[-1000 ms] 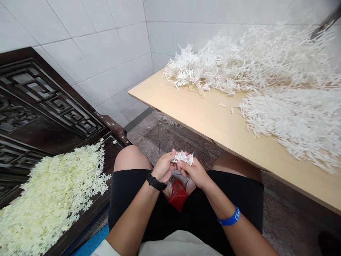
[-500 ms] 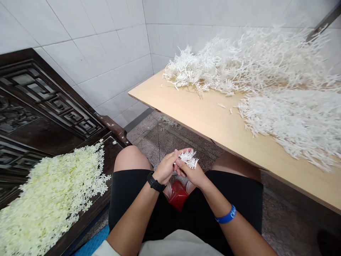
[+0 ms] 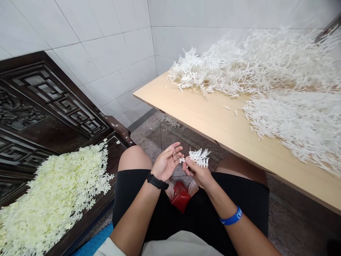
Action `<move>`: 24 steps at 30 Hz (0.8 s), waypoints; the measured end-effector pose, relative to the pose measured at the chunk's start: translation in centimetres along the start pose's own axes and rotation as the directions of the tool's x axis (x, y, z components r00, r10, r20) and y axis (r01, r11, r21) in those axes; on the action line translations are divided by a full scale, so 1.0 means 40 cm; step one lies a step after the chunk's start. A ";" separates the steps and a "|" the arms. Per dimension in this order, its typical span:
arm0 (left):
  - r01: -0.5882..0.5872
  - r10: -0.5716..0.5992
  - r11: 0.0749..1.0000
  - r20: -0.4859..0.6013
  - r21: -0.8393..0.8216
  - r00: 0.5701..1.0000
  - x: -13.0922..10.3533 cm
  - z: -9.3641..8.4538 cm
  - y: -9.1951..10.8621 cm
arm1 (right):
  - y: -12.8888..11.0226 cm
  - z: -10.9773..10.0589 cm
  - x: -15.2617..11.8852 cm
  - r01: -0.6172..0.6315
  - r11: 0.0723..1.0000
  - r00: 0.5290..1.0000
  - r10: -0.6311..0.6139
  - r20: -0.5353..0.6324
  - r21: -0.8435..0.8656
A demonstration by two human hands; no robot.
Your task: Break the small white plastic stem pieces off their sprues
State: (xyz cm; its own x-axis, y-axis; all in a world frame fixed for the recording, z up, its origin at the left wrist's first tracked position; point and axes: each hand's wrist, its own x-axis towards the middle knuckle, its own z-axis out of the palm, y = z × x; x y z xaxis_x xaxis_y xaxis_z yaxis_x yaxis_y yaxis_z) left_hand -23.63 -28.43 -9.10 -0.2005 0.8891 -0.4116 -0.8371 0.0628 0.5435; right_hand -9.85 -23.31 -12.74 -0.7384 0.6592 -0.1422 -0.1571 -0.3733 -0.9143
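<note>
Above my lap, my right hand (image 3: 196, 171) pinches a white branching sprig (image 3: 199, 157) whose thin prongs fan out to the right. To its left, my left hand (image 3: 167, 163) is turned palm up with its fingers apart and slightly curled. Between the two hands, near the left fingertips, is a small white piece (image 3: 182, 160); whether the left fingers touch it is too small to tell. A black watch is on my left wrist and a blue band on my right.
White sprigs (image 3: 301, 121) lie heaped on a light wooden table (image 3: 191, 113) at the right. Pale yellow-green blossoms (image 3: 61, 188) cover a dark carved wooden seat (image 3: 115, 142) at the left. A red object (image 3: 181, 197) sits between my legs.
My hands have moved apart. The right hand has shifted right with the white sprig, and the left hand has opened its fingers. The view has turned slightly.
</note>
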 end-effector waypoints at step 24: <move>-0.886 -0.082 -0.020 0.882 0.464 0.464 0.291 0.494 0.010 | -0.028 -0.029 -0.015 0.332 0.942 0.838 -0.272 -0.473 0.048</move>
State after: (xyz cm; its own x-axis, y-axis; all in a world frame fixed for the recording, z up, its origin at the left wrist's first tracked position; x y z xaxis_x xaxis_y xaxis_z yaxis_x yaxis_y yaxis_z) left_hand -16.23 -9.11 0.78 0.4247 0.8074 0.4096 0.4302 -0.5781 0.6934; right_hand -8.46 -22.54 -12.07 -0.2663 0.9626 -0.0502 -0.4252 -0.1640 -0.8901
